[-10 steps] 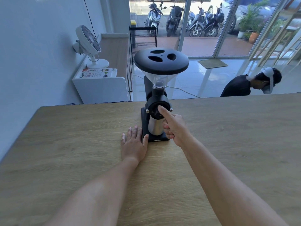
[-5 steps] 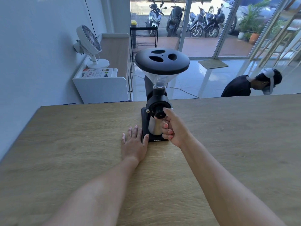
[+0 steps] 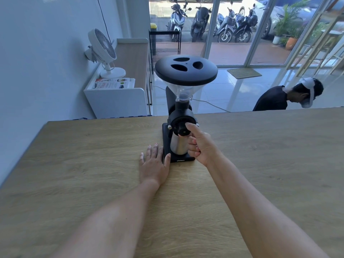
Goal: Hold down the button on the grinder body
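Note:
A black coffee grinder [image 3: 180,110] stands on the wooden table [image 3: 74,164], with a clear hopper under a black lid [image 3: 186,70] and a steel cup [image 3: 178,146] on its base. My right hand [image 3: 200,146] pinches the round black knob [image 3: 183,130] on the grinder's front between thumb and curled fingers. My left hand [image 3: 155,162] lies flat on the table, fingers straight, its thumb touching the left edge of the grinder's base.
Beyond the table's far edge stands a white cabinet [image 3: 119,97] with a white fan [image 3: 104,51] and a booklet on it. A person in a black shirt [image 3: 290,95] bends down at the right. Glass doors show parked motorbikes [image 3: 214,21].
My right hand went from pointing its index finger at the knob to curling round it and pinching it. My left hand has stayed flat beside the base.

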A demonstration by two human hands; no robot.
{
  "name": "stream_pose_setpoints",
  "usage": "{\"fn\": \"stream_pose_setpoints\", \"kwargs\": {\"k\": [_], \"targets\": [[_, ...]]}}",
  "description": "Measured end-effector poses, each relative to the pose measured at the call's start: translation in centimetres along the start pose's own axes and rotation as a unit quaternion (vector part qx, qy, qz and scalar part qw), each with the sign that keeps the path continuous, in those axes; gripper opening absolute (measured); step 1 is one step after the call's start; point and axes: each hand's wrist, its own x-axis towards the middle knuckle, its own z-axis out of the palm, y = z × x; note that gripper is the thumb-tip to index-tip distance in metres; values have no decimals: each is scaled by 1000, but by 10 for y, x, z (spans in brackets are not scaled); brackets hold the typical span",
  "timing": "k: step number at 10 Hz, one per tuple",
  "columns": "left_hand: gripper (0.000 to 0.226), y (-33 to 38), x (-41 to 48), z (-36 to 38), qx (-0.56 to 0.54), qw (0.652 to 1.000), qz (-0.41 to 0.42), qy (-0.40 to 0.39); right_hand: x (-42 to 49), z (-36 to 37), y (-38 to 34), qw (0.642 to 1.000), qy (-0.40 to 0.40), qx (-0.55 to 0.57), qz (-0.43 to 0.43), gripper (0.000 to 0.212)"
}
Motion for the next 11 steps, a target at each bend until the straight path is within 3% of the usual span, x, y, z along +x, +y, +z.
{"fn": "stream_pose_setpoints", "kwargs": {"k": [11], "targets": [[66,0,0,-2,-6,1000,1,1,-2,4,-3,999,37,-25,-10,35]]}}
